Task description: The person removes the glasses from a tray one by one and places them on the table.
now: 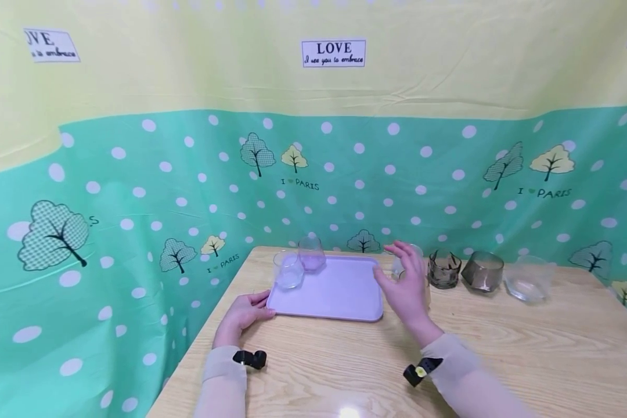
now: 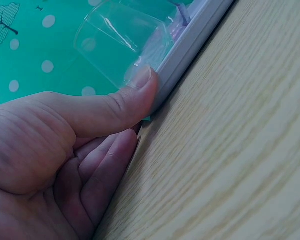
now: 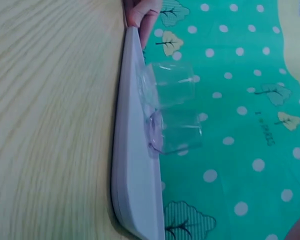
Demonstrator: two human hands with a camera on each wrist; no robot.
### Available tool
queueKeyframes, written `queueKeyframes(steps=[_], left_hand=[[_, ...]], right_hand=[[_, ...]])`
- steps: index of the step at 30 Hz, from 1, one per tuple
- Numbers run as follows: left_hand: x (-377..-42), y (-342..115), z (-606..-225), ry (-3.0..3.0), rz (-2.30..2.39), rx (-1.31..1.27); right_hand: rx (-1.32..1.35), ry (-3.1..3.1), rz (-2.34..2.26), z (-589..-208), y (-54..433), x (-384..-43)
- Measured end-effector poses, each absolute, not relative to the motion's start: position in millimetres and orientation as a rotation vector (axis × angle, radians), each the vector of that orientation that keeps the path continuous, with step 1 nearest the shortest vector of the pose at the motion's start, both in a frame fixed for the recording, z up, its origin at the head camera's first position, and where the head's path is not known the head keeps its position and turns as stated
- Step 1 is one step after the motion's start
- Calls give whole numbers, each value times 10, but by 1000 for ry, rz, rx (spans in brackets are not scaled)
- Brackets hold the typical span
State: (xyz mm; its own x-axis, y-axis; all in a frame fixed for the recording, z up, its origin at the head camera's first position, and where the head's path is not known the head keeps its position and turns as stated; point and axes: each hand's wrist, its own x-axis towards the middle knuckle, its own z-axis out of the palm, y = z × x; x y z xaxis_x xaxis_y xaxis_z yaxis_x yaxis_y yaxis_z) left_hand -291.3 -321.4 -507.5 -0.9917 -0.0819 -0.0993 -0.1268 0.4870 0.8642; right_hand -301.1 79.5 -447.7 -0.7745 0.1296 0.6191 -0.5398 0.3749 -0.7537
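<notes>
A lilac tray (image 1: 339, 290) lies on the wooden table. Two clear glasses stand toward its left end, a front glass (image 1: 288, 271) and a rear glass (image 1: 312, 255). My left hand (image 1: 244, 313) grips the tray's near left corner. In the left wrist view, the thumb (image 2: 135, 92) presses on the rim while the other fingers curl below it. Just past the tray's right edge is my right hand (image 1: 407, 293), its thumb and fingers spread apart with nothing between them. Behind that hand, a clear glass (image 1: 417, 251) is partly hidden.
To the right, along the back of the table (image 1: 528, 360), stand a dark faceted glass (image 1: 444, 270), a smoky grey glass (image 1: 483, 271) and a wide clear glass (image 1: 528, 281). A green and yellow patterned curtain (image 1: 345, 145) hangs behind the table's far edge.
</notes>
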Motion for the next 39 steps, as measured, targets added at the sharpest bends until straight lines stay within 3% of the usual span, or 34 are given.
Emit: queueKeyframes(steps=[12, 19, 39], left_hand=[[-2888, -3280, -5077, 2682, 1537, -185], [-2862, -3275, -5085, 2681, 1550, -198], [-2919, -3192, -5083, 2659, 1600, -173]], right_hand=[[518, -2107, 1440, -4749, -18, -3181], [482, -2282, 1529, -4866, -394, -3234], [402, -2431, 1768, -4919, -855, -3498]])
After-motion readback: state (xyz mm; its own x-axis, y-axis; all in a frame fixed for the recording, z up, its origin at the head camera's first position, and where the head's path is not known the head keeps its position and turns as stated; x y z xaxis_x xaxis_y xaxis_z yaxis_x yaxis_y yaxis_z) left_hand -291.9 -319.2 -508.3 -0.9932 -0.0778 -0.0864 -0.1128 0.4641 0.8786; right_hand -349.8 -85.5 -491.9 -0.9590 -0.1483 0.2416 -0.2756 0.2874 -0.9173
